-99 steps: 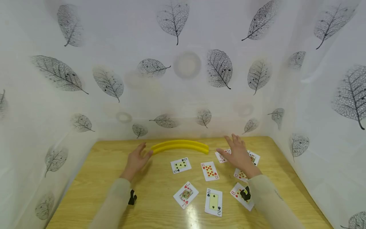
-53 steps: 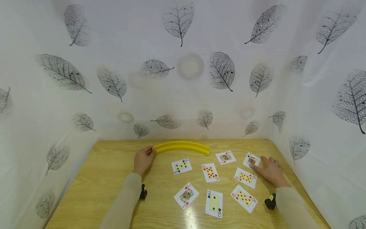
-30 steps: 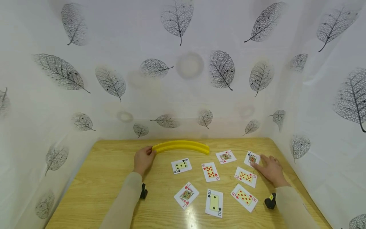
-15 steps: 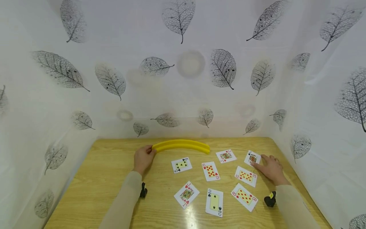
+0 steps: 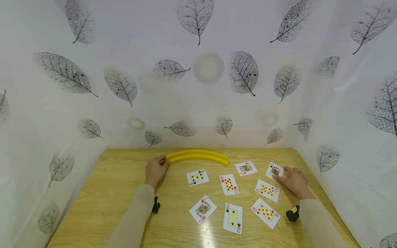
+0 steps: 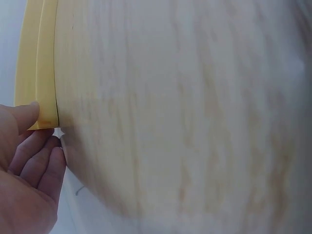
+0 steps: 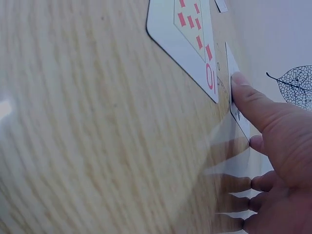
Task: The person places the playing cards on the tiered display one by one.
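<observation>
In the head view, my left hand (image 5: pixel 156 171) holds the left end of a curved yellow card holder (image 5: pixel 196 155) at the back of the table. The left wrist view shows the thumb (image 6: pixel 28 116) on the holder's front and the other fingers bent behind its end. My right hand (image 5: pixel 294 182) is at a black-suited jack playing card (image 5: pixel 274 170) lying at the back right. In the right wrist view, its thumb (image 7: pixel 248 95) lies on the card's face and the index finger meets the card's edge. The other right fingertips rest on the table.
Several face-up cards are spread over the wooden table (image 5: pixel 118 193), among them a ten of diamonds (image 5: pixel 267 190) close to my right hand. The five of clubs (image 5: pixel 197 177) lies nearest the holder. A leaf-print curtain (image 5: pixel 139 113) encloses the back and sides.
My left hand has moved in and taken hold of the holder's end. My right hand has moved right, from above the cards down to the black jack. Both have stayed nearly still since.
</observation>
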Demonstrator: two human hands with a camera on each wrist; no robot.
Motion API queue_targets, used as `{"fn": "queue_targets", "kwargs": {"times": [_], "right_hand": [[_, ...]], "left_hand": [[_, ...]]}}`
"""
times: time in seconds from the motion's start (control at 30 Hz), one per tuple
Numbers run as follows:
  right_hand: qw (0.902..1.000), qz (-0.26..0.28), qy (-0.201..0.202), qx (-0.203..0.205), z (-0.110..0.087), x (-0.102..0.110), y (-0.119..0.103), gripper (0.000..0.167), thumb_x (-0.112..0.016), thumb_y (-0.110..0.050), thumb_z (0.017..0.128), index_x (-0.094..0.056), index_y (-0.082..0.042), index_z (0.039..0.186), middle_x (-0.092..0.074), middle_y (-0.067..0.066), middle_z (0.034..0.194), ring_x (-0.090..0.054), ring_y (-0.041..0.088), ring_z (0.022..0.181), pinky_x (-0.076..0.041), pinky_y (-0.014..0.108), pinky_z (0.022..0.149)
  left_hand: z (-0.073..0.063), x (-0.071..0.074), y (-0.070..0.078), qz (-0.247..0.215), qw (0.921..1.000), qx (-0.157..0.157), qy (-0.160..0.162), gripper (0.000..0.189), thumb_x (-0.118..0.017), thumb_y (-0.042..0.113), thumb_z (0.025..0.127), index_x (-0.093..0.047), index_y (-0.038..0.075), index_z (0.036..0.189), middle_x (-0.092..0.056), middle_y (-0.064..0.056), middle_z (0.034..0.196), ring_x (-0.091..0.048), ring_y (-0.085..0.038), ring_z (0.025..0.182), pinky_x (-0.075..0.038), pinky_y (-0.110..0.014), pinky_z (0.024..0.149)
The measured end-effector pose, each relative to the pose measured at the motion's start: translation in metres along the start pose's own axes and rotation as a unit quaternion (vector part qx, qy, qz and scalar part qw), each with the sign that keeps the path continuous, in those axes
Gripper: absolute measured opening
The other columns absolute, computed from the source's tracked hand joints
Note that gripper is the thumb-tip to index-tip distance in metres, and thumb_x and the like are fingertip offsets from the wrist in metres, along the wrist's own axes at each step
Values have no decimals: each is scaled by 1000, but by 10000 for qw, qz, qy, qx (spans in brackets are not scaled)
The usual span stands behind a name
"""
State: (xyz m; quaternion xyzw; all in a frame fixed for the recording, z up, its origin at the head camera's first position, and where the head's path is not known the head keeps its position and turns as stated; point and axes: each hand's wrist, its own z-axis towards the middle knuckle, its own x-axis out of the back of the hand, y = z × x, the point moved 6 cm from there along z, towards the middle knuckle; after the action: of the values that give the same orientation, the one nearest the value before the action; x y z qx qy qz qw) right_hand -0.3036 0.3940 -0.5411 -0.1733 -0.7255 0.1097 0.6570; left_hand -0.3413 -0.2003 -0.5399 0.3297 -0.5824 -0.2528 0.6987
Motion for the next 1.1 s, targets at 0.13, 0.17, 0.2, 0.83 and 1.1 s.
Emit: {"fn": "queue_targets", "kwargs": {"times": [0.13,0.17,0.2,0.83,1.1], "right_hand": [[10000,45,34,-39,2,0,1,90,-66,-58,98,-41,10,150,-30,52,148,-30,73,134,-34,85,100],[10000,63,41,-41,2,0,2,89,-66,-58,98,-42,10,150,-30,53,148,-30,73,134,-34,85,99],[9999,90,44,-43,2,0,2,89,-67,-58,98,-42,10,150,-29,53,148,-30,73,134,-33,85,100],[9999,93,110,30,2,-1,2,89,-68,-56,97,-41,12,149,-36,51,141,-36,69,128,-36,82,96],[9998,171,75,-60,3,-2,3,87,-69,-55,97,-43,11,147,-34,52,144,-35,70,129,-35,83,97]], "left_hand": [[1,-1,-1,15,10000,2,7,42,-71,21,101,-68,-1,137,-75,-19,126,-74,-35,118,-60,-49,103],[1,-1,-1,7,10000,11,9,42,-72,22,101,-68,-1,137,-75,-19,126,-74,-35,118,-60,-49,104],[1,-1,0,8,10000,7,19,42,-72,22,101,-68,-1,136,-76,-19,126,-74,-35,118,-60,-49,104],[-2,0,4,159,9998,-125,72,42,-71,22,102,-68,-2,136,-75,-21,125,-74,-37,116,-60,-51,102],[-3,1,6,149,9997,-156,76,41,-72,21,101,-68,-3,135,-75,-21,125,-74,-37,116,-61,-51,102]]}}
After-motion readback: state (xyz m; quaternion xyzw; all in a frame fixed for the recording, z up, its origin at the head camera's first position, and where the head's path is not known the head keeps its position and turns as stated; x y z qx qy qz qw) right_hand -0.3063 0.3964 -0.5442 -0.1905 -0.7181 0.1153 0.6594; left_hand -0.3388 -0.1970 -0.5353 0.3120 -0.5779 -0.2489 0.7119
